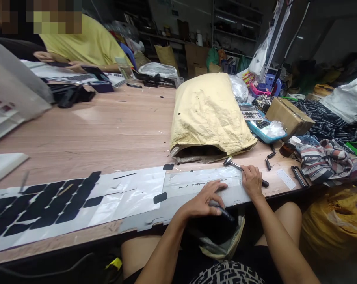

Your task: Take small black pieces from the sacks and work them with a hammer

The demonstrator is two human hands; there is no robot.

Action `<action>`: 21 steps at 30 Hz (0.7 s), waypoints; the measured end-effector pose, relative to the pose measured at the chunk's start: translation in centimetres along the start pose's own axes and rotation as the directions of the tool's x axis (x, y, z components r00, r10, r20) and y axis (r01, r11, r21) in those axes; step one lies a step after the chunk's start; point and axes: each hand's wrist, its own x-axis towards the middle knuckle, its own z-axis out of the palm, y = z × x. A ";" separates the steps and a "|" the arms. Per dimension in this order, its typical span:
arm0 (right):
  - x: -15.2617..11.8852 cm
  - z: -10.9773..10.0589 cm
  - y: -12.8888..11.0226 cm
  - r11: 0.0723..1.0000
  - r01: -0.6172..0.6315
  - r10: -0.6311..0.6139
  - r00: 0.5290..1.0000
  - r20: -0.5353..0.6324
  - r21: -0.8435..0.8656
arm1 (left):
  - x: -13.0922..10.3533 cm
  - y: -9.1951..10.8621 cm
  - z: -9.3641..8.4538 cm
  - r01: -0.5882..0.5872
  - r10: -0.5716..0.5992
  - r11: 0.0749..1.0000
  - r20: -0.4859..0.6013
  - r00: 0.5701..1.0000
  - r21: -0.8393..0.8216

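Observation:
My left hand (pixel 203 200) is over the table's front edge, its thumb and lower fingers closed on a dark slender piece (pixel 225 214), while the index finger stretches forward. That piece is slightly blurred and tilts down over an open bag (pixel 239 236) at my lap. To the right, my right hand (pixel 251 181) wraps round the handle of a small hammer (pixel 228 161), whose metal head points left. Under both hands lies a grey-white sheet (pixel 193 177). Beside it, a white sheet (pixel 119 181) bears rows of black rounded patches (pixel 45 201).
A large yellow sack (pixel 208 110) lies open-ended just beyond my hands. At right are a blue tray (pixel 267 136), a calculator (pixel 251 112), a cardboard box (pixel 289 116) and a checked cloth (pixel 326 161). Across the table sits a person in a yellow top (pixel 90 43).

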 end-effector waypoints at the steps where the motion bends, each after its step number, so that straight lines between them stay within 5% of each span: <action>1: 0.0 0.0 0.0 1.000 -0.002 0.002 1.000 -0.001 -0.001 | -0.6 0.6 0.6 0.028 -0.030 0.998 0.041 0.999 0.048; 4: 0.0 0.1 0.1 1.000 0.000 0.000 1.000 -0.006 -0.003 | -1.6 2.0 2.4 0.110 -0.123 0.965 0.040 0.992 0.239; 9: -0.1 0.1 0.0 1.000 0.005 -0.005 1.000 -0.010 -0.007 | -2.2 2.6 4.3 0.083 -0.078 0.907 -0.028 0.997 0.412; 13: -0.2 0.0 -0.1 1.000 0.003 -0.003 1.000 -0.005 -0.013 | -2.5 2.3 3.2 0.073 -0.074 0.957 -0.007 0.997 0.280; 16: -0.1 0.0 -0.2 1.000 -0.005 0.005 1.000 0.001 -0.016 | -1.2 1.1 0.6 0.076 -0.062 0.994 -0.162 0.985 0.083; 18: -0.1 0.1 -0.3 1.000 -0.009 0.009 1.000 0.001 -0.014 | 0.9 0.1 -1.6 0.160 -0.136 0.987 -0.398 0.907 0.029; 21: -0.1 0.1 -0.2 1.000 -0.006 0.006 1.000 -0.002 -0.004 | 4.9 -1.4 -5.0 0.428 -0.276 0.901 -0.678 0.681 0.064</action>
